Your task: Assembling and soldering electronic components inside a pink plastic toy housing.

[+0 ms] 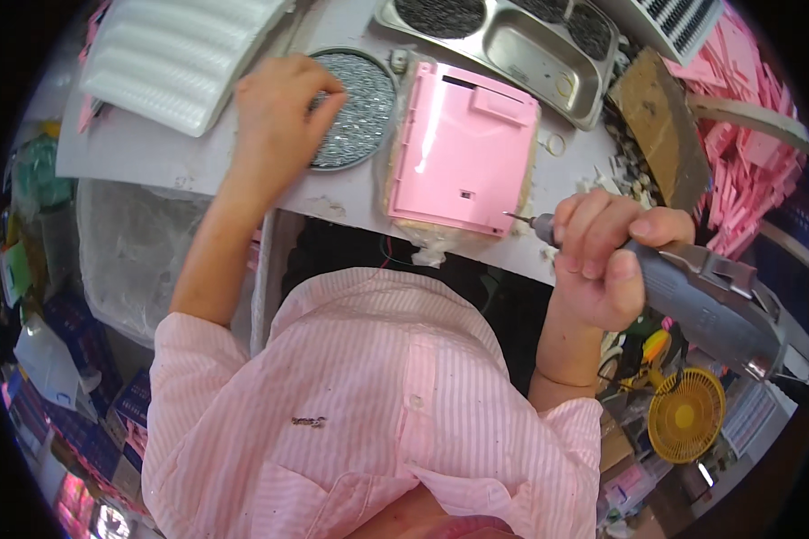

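Observation:
My left hand is at the left rim of a round grey dish, its fingers curled and the thumb drawn in toward the forefinger. Many small silvery screws fill that dish; anything pinched in the fingers is too small to make out. Wrapped in my right hand is a blue-grey electric screwdriver. Its thin bit points left, close to the lower right corner of a pink plastic housing. The housing lies flat on a padded, plastic-wrapped base at the front of the table.
A ribbed white tray lies at the far left. Behind the housing is a steel compartment tray with dark small parts. Pink plastic pieces are piled at the right beyond a brown block. A yellow fan stands lower right.

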Demonstrator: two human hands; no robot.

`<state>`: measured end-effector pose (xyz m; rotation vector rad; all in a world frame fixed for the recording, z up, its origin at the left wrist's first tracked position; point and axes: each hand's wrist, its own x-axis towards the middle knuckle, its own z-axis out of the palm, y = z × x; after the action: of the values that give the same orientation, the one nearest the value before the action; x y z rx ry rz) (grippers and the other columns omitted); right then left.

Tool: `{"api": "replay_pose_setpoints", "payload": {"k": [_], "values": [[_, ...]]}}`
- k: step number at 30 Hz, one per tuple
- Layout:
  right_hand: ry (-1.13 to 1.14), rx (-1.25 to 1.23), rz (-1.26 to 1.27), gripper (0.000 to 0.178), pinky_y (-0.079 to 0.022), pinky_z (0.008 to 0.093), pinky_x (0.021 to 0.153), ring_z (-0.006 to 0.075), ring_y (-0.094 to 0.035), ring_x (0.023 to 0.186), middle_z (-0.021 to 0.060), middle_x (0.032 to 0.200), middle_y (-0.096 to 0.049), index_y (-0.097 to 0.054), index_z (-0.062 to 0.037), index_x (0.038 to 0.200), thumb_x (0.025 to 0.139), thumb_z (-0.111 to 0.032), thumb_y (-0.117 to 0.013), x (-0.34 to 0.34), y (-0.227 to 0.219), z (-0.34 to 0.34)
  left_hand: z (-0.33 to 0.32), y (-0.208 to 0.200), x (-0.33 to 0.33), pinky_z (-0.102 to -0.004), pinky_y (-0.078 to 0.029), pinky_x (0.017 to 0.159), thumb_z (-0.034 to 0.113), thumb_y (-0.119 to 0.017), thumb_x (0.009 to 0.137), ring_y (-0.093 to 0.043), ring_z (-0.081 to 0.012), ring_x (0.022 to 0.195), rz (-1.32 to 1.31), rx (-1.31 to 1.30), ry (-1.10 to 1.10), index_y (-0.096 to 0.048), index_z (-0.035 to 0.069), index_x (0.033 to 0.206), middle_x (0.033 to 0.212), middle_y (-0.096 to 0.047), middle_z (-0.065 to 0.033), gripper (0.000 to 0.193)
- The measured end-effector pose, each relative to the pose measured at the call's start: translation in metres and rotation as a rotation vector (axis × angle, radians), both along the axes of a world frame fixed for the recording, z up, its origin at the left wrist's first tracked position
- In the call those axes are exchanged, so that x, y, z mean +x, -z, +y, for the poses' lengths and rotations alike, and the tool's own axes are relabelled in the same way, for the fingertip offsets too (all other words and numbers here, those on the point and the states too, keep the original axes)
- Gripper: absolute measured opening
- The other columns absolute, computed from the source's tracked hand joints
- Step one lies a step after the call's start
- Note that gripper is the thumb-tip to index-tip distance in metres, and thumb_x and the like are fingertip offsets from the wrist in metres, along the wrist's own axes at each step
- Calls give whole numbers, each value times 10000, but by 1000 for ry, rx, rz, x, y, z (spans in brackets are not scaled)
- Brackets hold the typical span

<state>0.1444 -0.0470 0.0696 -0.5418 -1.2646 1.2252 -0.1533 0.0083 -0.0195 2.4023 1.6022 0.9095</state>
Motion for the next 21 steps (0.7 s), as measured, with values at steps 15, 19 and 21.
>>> {"api": "replay_pose_setpoints", "payload": {"k": [15,19,21], "values": [[-23,55,-107,268,-491,347,600,172,-526,600,69,721,-538,-420,-56,1053,879,52,-592,14,41,-24,-34,-28,69,-367,-436,665,42,-681,850,-531,-286,706,-531,-156,478,-561,20,837,788,-548,-97,123],[-43,64,-126,259,-487,352,586,186,-533,585,78,707,-553,-448,-42,1044,865,66,-601,13,42,-24,-47,-33,90,-379,-447,698,45,-711,809,-581,-282,777,-330,-372,529,-605,40,872,844,-604,-85,124],[-23,12,-119,259,-481,355,565,186,-527,563,67,674,-549,-452,-50,1050,877,24,-632,11,36,-25,-50,-30,94,-391,-448,731,55,-732,787,-601,-272,813,-288,-332,515,-628,56,894,863,-625,-71,149]]}}
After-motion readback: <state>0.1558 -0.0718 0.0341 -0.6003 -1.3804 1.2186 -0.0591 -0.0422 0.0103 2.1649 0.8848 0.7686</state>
